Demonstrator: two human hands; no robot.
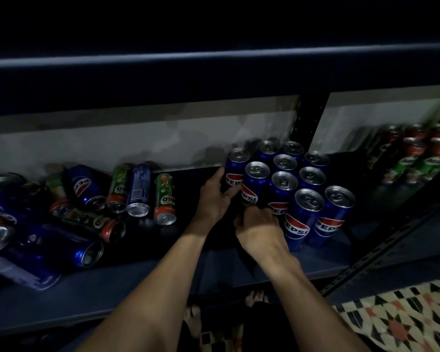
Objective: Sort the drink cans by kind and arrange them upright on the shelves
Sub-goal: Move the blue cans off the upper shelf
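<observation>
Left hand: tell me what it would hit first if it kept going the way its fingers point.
The left hand points up and right, already against the leftmost upright blue Pepsi can. That can is first; behind it seems to be the grey back wall, though depth is unclear.

Light: dim overall, your upper third is near black.
Glare: can tops (285, 179) catch soft highlights.
Shadows: cans throw dark smudges on the back wall (137, 143).
Blur: right-edge green cans (414, 158) smeared.
Distortion: shelf edge (214, 55) bows, wide-angle.
</observation>
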